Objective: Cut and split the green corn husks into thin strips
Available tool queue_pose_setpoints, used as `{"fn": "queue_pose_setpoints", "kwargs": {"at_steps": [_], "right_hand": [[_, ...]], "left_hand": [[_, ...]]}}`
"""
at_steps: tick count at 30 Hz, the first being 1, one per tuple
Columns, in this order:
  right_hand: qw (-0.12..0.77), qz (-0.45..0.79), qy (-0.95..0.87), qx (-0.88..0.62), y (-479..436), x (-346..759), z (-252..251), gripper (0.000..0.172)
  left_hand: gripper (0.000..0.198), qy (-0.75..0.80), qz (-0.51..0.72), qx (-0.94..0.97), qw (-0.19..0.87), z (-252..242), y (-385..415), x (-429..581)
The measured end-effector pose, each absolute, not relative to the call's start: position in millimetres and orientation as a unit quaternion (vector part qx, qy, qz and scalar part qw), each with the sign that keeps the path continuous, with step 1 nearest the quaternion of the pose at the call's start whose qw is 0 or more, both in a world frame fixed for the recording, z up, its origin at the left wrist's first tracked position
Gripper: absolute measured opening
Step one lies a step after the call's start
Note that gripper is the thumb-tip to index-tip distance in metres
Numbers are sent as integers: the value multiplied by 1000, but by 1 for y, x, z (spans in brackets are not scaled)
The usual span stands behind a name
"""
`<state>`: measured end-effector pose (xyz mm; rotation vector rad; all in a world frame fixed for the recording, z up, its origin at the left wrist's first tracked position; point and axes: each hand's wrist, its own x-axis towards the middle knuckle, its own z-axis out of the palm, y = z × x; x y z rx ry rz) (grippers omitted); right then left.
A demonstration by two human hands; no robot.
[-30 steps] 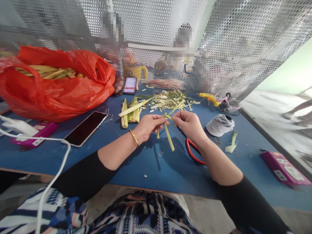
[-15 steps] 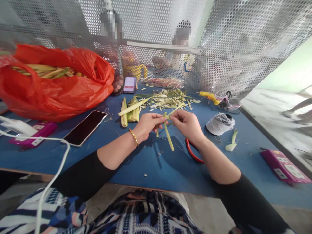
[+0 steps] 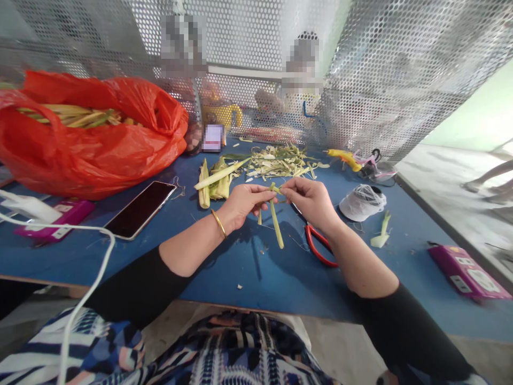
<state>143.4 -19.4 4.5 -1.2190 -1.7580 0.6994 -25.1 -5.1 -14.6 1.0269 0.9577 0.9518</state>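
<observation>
Above the middle of the blue table, my left hand (image 3: 249,204) pinches pale green leaf strips (image 3: 276,224) where they cross. My right hand (image 3: 306,199) pinches the same strips from the other side, close to the left fingertips. One strip hangs down below the fingers, and a shorter end shows beside it. Red-handled scissors (image 3: 320,251) lie under my right wrist, their blades partly hidden by the hand. Behind my left hand lie thicker stalk pieces (image 3: 219,182). Beyond both hands is a heap of leaf scraps (image 3: 276,160).
A red plastic bag (image 3: 100,155) of stalks and a phone (image 3: 140,209) are at the left. White thread (image 3: 363,203), a yellow tool (image 3: 344,159) and a purple packet (image 3: 467,271) lie right. A perforated metal screen (image 3: 248,43) stands behind, with people beyond.
My right hand has shifted slightly right and turned. The strip end that stuck up between the hands no longer shows there. More of the red-handled scissors is visible.
</observation>
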Motion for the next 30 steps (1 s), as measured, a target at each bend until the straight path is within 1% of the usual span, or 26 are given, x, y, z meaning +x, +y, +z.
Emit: {"fn": "queue_pose_setpoints", "kwargs": {"at_steps": [4,7,12,15,19,22,24,25,27,30], "right_hand": [[441,331,-692,-466,-17,145,5,20],[447,346,-672,-479,-16,146,4,21],[453,277,-673,-515,-17,144,0,16],[440,266,-688,-512,-21,140,-2,12],[389,255,-705,-537,-25,136,0,24],[373,204,-728,-537,-25,137,1,19],[366,208,-732,-536,-24,139,1,15],[364,222,-726,-539,-23,139,1,16],[378,256,-705,-543,-21,141,1,21],[433,299,-650,-548,-17,142,0,28]], "left_hand": [[12,417,418,439,678,-14,-5,-26],[10,407,411,447,683,-14,-6,-26],[12,419,399,489,653,-15,-8,-25],[9,440,390,521,619,-15,-10,-23],[9,451,374,577,569,-17,-13,-21],[7,455,358,607,544,-19,-14,-20],[8,454,345,615,545,-20,-14,-20],[9,451,338,618,549,-20,-15,-20],[8,437,318,629,559,-21,-16,-19],[7,400,261,660,580,-22,-20,-18]]}}
